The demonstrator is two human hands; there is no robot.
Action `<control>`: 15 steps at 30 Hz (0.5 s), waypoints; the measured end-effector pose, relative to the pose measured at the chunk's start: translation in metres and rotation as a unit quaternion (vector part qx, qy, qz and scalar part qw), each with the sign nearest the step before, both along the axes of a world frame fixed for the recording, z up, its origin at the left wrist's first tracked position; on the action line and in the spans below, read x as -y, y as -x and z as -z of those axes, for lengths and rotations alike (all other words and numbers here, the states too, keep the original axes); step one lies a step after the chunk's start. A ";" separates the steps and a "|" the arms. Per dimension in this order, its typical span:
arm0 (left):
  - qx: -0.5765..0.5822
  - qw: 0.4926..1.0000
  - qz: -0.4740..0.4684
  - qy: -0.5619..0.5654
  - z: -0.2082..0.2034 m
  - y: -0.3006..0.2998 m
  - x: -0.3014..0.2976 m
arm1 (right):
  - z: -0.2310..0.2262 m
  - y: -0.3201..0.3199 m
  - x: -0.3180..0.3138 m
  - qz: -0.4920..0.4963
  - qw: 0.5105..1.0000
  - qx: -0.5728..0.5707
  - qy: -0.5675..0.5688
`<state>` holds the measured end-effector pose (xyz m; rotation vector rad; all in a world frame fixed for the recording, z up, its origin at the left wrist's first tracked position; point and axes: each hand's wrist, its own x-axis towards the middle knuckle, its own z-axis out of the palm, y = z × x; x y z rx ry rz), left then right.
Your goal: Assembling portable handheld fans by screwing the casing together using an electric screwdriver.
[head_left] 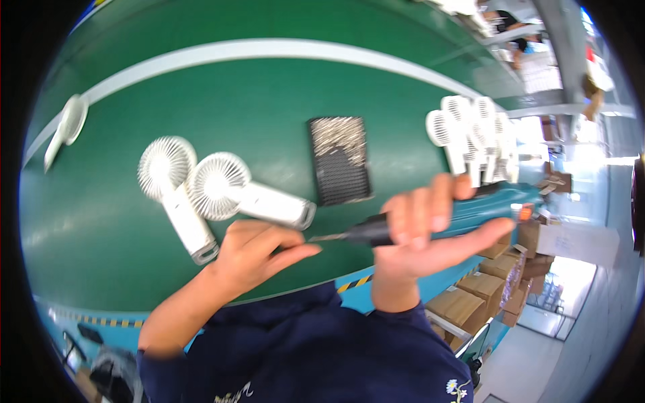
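My right hand (pixel 410 248) grips a teal and black electric screwdriver (pixel 480 211), held level over the table's near edge with its bit pointing left. At the bit's tip, my left hand (pixel 259 245) has thumb and forefinger pinched together; whatever lies between them is too small and blurred to make out. Just beyond my left hand lies a white handheld fan (pixel 275 205), its round head to the left and its handle toward the screwdriver. A second white handheld fan (pixel 188 221) rests beside it, handle toward me. Past the screwdriver sits a black screw tray (pixel 342 181), its far part covered with screws.
Several white handheld fans (pixel 457 131) stand bunched at the table's right side. Another white fan (pixel 70 121) is at the far left. A pale strip (pixel 269 48) crosses the green table (pixel 269 94). Cardboard boxes (pixel 460 305) are stacked on the right.
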<state>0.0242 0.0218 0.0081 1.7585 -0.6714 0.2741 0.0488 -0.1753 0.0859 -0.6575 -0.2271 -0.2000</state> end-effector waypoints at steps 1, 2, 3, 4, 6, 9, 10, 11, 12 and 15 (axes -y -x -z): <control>-0.003 1.000 0.005 -0.022 0.000 -0.001 -0.001 | 0.001 0.000 -0.003 -0.008 1.000 -0.020 -0.009; 0.003 1.000 0.002 -0.026 -0.002 -0.001 0.000 | 0.004 0.000 -0.005 -0.023 1.000 -0.019 -0.004; 0.008 1.000 0.011 -0.023 -0.003 -0.001 0.003 | 0.003 0.002 -0.006 -0.027 0.999 -0.033 0.004; 0.007 1.000 0.014 -0.025 -0.003 0.003 0.001 | 0.007 0.004 -0.009 -0.036 0.999 -0.022 0.014; 0.005 0.999 0.027 -0.032 -0.002 0.004 0.002 | 0.009 0.007 -0.012 -0.040 0.998 -0.032 0.036; 0.000 0.998 0.053 -0.035 0.001 0.008 0.002 | 0.012 0.012 -0.012 -0.054 0.996 -0.046 0.061; -0.014 0.997 0.071 -0.032 0.000 0.007 0.001 | 0.012 0.012 -0.013 -0.064 0.995 -0.039 0.066; -0.030 0.995 0.089 -0.030 -0.001 0.008 0.001 | 0.013 0.013 -0.013 -0.074 0.994 -0.033 0.071; -0.053 0.994 0.096 -0.024 -0.002 0.010 0.000 | 0.013 0.015 -0.013 -0.095 0.993 -0.027 0.062; -0.120 0.984 0.127 -0.028 -0.001 0.011 -0.002 | 0.014 0.012 -0.011 -0.153 0.985 -0.026 0.079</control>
